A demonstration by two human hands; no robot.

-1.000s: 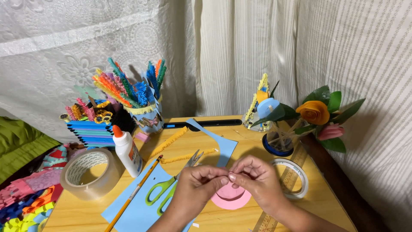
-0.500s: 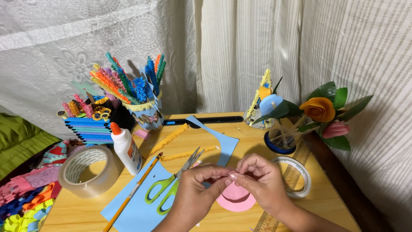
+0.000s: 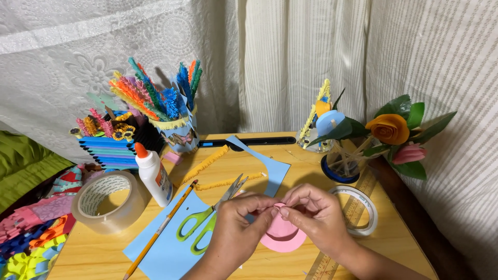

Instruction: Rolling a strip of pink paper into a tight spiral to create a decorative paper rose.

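I see left hand and right hand pinching pink paper piece over desk | its top edge hidden by fingers | ruler cut off at bottom | white curtain behind

From my remote feed: a pink paper disc, green-handled scissors, light blue paper sheet, white glue bottle with orange cap, yellow pencil, and white lace-patterned curtains showed.
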